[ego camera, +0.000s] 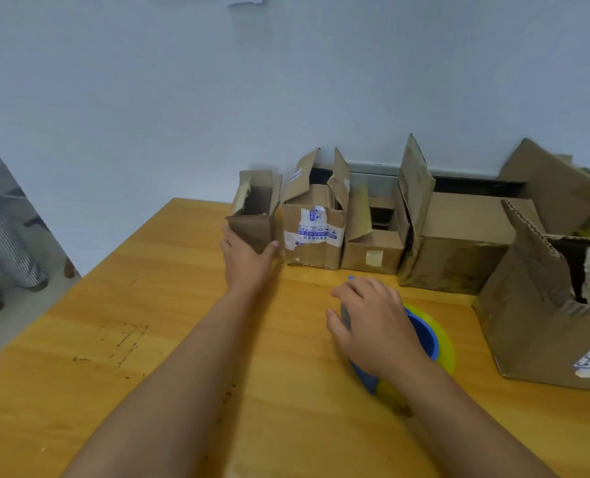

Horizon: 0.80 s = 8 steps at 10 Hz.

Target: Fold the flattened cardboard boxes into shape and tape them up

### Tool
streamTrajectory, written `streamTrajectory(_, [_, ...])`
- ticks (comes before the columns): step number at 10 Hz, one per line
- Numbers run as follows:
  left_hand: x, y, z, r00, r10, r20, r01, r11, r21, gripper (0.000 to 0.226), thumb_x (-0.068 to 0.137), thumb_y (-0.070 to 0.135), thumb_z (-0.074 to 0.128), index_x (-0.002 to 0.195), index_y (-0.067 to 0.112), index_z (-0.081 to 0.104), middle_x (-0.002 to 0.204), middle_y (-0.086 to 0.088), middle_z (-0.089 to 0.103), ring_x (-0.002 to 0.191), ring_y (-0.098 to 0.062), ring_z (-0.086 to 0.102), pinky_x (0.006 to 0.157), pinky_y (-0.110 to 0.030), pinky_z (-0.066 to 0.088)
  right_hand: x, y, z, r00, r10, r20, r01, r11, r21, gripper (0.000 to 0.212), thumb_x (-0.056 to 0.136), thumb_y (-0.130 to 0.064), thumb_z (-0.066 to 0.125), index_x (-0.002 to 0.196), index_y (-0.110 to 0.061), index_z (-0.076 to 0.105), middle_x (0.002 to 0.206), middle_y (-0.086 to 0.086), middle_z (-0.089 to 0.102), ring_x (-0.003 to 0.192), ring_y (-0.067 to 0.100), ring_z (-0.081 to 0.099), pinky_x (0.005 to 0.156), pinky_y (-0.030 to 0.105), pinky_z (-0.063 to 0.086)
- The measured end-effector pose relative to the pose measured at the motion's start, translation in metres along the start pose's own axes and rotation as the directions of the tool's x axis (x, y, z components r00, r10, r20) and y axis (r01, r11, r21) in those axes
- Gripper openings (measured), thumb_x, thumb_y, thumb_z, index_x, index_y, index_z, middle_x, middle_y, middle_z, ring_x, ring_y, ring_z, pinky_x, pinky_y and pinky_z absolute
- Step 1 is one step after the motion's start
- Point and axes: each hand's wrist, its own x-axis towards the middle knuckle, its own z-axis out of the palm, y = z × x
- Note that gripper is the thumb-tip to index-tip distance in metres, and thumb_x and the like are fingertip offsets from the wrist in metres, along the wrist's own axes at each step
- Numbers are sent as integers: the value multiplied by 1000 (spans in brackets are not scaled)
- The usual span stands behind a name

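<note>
— Where's the action right now?

— Far edge of the table (155,305), at the left end of the row. The left hand (247,258) is round the base of the small box (255,215): thumb on one side, fingers on the other, gripping it upright. It's folded into shape, top flaps open, standing just beside the printed-tape box (312,232).

— And the other hand?

— The right hand (378,326) rests over the tape dispenser (421,339), the blue and yellow thing near the middle of the table. Fingers are curled over its top; looks like a hold, not just a touch, though the palm hides most of it.

— So how far along are we?

— Well along, I'd say. There's a whole row by the far edge: the small box, the printed-tape box, a short box (373,248) with a pale label, then a wide box (459,250) with one tall flap up. A big box (535,315) sits on its side at the right edge, and another box (555,184) lies tilted behind it in the far right corner.

— All taped?

— Can't call that. Every one stands in box form, but the tops I can see are open, and the bottoms are out of sight. No flat cardboard shows on the table, so folding may be nearly finished.

— Anyone else about?

— A person in striped trousers (0,229) stands off the left side, on the floor.
</note>
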Motion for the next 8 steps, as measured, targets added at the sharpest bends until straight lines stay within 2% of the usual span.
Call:
streamTrajectory(1, [-5, -2, 0, 994, 74, 85, -81, 994, 77, 107, 88, 38, 73, 158, 17, -5, 165, -7, 14, 148, -28, 24, 115, -43, 31, 0, 0, 1, 1000, -10, 11, 10, 1000, -10, 39, 99, -46, 45, 132, -28, 57, 131, -9, 54, 127, 14, 42, 108, 36, 31])
streamTrajectory(2, [-15, -1, -9, 983, 117, 139, -141, 974, 175, 96, 91, 38, 68, 159, 17, 3, 165, -6, 16, 147, -28, 27, 114, -43, 33, 0, -1, 0, 1000, -4, 26, 5, 1000, -20, 42, 99, -47, 44, 135, -28, 55, 132, -9, 52, 126, 13, 41, 108, 35, 32])
streamTrajectory(3, [-31, 2, -23, 967, 194, 164, -235, 929, 286, 82, 94, 41, 62, 158, 15, 16, 161, -9, 26, 145, -29, 31, 113, -42, 34, 1, -2, -2, 999, -11, 30, 12, 999, -42, 41, 100, -46, 44, 135, -28, 55, 130, -8, 53, 125, 13, 43, 107, 35, 34])
streamTrajectory(5, [-82, 20, -52, 880, 405, 249, -476, 765, 433, 59, 96, 38, 58, 148, 16, 41, 152, -3, 40, 140, -20, 34, 115, -37, 32, -12, -9, -18, 999, -21, -32, 20, 999, -31, 36, 98, -41, 49, 127, -25, 60, 124, -5, 57, 122, 16, 46, 102, 36, 37])
streamTrajectory(6, [-104, 31, -65, 840, 441, 315, -542, 682, 490, 55, 96, 38, 56, 146, 17, 45, 153, -3, 39, 143, -20, 32, 118, -39, 30, -19, -10, -28, 999, -14, -29, 14, 1000, -7, 37, 97, -41, 49, 128, -24, 60, 126, -5, 57, 123, 17, 46, 100, 37, 39])
streamTrajectory(8, [-145, 77, -95, 728, 618, 296, -659, 513, 550, 45, 97, 33, 52, 139, 17, 52, 153, -7, 40, 148, -25, 24, 121, -44, 21, -23, 0, -75, 991, -39, -127, 35, 999, -38, 38, 97, -38, 50, 130, -22, 57, 131, -1, 57, 127, 20, 43, 103, 41, 38])
